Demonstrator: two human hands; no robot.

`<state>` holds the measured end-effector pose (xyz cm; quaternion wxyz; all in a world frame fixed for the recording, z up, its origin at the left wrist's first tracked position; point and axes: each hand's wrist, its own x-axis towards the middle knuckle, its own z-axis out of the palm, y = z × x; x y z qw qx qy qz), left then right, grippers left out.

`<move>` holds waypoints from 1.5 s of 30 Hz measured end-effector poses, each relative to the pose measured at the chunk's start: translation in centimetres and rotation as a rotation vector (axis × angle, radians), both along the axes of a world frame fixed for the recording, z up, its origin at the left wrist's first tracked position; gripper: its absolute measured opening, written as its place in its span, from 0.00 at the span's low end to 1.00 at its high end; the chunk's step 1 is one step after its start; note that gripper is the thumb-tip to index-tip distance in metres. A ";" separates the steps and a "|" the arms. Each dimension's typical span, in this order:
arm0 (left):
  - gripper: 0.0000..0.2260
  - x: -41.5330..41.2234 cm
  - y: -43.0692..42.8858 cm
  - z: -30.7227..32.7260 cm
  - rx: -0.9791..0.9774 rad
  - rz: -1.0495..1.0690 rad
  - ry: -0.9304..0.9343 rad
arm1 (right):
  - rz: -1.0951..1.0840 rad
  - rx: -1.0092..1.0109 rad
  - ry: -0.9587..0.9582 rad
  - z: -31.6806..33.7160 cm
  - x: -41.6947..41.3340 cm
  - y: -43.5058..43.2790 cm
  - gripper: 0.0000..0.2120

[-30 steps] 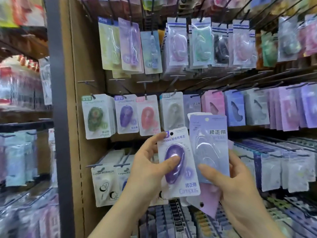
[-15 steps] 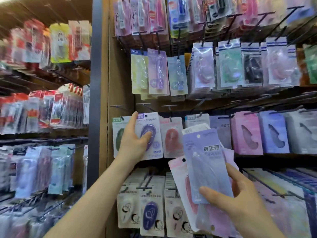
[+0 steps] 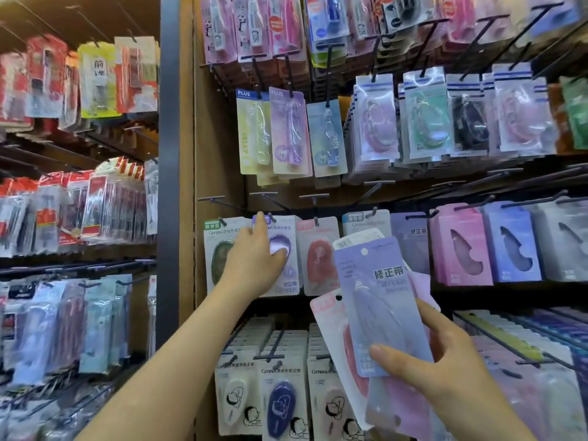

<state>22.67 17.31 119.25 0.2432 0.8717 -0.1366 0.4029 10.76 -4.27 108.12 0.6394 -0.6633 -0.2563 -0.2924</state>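
**Hands at a peg rack of correction-tape packs**

Nearest, lower right: right hand point(image 3: 445, 374) clasped round a fan of flat packs, thumb laid across the front. Foremost in the fan, a lilac card pack with a clear blister point(image 3: 381, 300). Behind it, a white-and-pink card pack point(image 3: 329, 323) to the left and a pale pink card point(image 3: 421, 283) peeping out at the right.

Farther in, at arm's length: left hand point(image 3: 251, 265) holding a white card pack with a purple oval blister point(image 3: 288, 275). Thumb pressed on the blister, index finger straight up to the card's top edge beside a small black peg point(image 3: 270, 215); remaining fingers hidden. Whether hooked on that peg, impossible to tell.

Pack flat against the middle row of the brown rack panel point(image 3: 216, 138), between a green-blister pack point(image 3: 214, 249) on its left and a coral-blister pack point(image 3: 318, 259) on its right.

Farthest, above: a row of pastel PLUS cards point(image 3: 286, 132).
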 end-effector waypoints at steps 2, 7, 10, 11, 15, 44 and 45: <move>0.34 -0.1 -0.2 -0.1 0.128 0.166 -0.096 | 0.017 0.022 0.011 -0.1 0.2 0.0 0.25; 0.30 -0.1 -0.1 -0.9 0.332 0.442 -0.337 | 0.070 0.048 0.020 -0.1 0.0 0.3 0.24; 0.24 -0.5 0.1 -0.6 0.335 0.382 -0.309 | 0.094 0.088 0.032 -0.3 -0.2 0.2 0.23; 0.22 -1.1 0.2 -0.6 0.281 0.328 -0.336 | 0.098 0.098 0.028 -0.3 -0.3 0.2 0.22; 0.12 -5.6 -1.0 -1.7 -0.156 -0.177 -0.394 | 0.093 0.126 0.014 -0.3 -0.8 -0.1 0.23; 0.15 -10.0 -9.1 -9.4 -0.851 -1.082 0.309 | -0.231 0.065 -0.147 -2.9 -3.1 -2.5 0.22; 0.15 -9.9 -9.2 -9.4 -0.829 -1.072 0.304 | -0.238 0.045 -0.144 -2.8 -3.5 -3.0 0.21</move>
